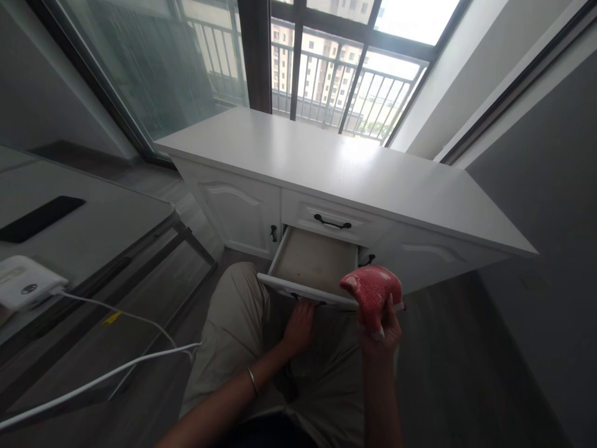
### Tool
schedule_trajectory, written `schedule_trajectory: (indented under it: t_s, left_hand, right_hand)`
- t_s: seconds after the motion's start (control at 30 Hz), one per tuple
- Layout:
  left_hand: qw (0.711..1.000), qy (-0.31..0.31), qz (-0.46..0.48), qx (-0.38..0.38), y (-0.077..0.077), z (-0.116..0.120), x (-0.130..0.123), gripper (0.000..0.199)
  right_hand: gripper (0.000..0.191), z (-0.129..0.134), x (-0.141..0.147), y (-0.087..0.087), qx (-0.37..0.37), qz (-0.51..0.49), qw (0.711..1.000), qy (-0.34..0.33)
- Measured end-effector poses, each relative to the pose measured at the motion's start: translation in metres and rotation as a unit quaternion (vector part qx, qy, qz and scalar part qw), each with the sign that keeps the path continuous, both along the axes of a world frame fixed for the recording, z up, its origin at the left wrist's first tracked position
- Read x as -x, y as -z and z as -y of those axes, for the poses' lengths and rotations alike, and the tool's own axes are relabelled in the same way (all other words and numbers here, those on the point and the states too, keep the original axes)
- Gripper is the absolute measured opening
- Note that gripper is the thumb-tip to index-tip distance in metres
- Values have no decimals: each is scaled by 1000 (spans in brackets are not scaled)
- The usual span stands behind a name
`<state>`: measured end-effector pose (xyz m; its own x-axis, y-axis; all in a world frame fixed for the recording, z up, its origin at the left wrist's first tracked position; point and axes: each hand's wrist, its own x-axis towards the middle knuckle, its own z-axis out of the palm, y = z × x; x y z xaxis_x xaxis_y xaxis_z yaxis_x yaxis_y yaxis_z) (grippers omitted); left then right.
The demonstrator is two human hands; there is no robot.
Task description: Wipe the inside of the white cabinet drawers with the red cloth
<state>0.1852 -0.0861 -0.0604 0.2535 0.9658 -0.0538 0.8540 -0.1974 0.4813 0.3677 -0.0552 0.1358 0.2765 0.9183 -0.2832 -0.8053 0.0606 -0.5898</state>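
Observation:
A white cabinet (261, 146) stands in front of me, its lower middle drawer (312, 258) pulled out. Nothing large shows on the drawer's pale bottom. My left hand (299, 325) is at the drawer's front, its fingers curled at the dark handle (295, 296). To the right of the drawer, my right hand (386, 333) grips a red, soft-looking thing with whitish patches (373, 287), held up near the drawer's right front corner. Its underside and part of my fingers are hidden.
At the left is a table (116, 211) with a black flat object (44, 218) and a white device (30, 283). White cables (107, 375) run from that side toward my leg. The upper drawer (326, 218) is closed. Windows (336, 68) rise behind the cabinet.

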Motion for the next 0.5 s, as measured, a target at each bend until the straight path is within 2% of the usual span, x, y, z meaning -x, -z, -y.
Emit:
schedule_trajectory:
  t_s: [0.07, 0.17, 0.27, 0.37, 0.5]
  left_hand:
    - [1000, 6, 0, 2, -2, -1, 2, 79]
    - [1000, 12, 1, -2, -3, -1, 5, 77]
    - [1000, 11, -1, -1, -5, -1, 6, 75]
    - [1000, 6, -3, 3, -11, -3, 6, 72]
    - [1000, 4, 0, 22, -24, -12, 12, 61]
  right_hand:
    - [14, -2, 3, 4, 14, -15, 1000, 3]
    - [24, -9, 13, 11, 28, -17, 999, 18]
    - [32, -23, 24, 25, 15, -7, 1000, 8]
    - [31, -51, 34, 50, 4, 18, 1000, -4]
    - [25, -109, 60, 89, 31, 59, 998, -5]
